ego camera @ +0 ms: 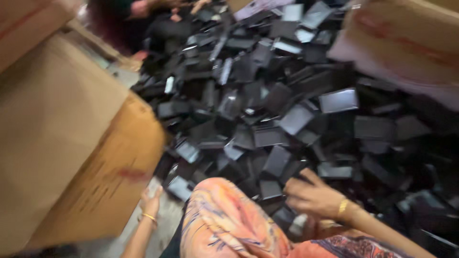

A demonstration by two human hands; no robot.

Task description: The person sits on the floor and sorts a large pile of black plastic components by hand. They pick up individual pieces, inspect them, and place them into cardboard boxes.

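Observation:
A big heap of flat black rectangular pieces (pixel 287 95) fills the floor in front of me. My right hand (pixel 311 193), with a gold bangle at the wrist, reaches into the near edge of the heap, fingers curled over a black piece; blur hides whether it grips it. My left hand (pixel 151 203), also with a bangle, rests low on the floor beside a small pale item and the corner of a cardboard box (pixel 86 157). My knee in orange patterned cloth (pixel 224 220) lies between the hands.
Large cardboard boxes stand at the left and at the upper right (pixel 406 43). Another person's hands (pixel 158 7) work at the far side of the heap, top left. A strip of grey floor (pixel 165 229) shows by my left hand.

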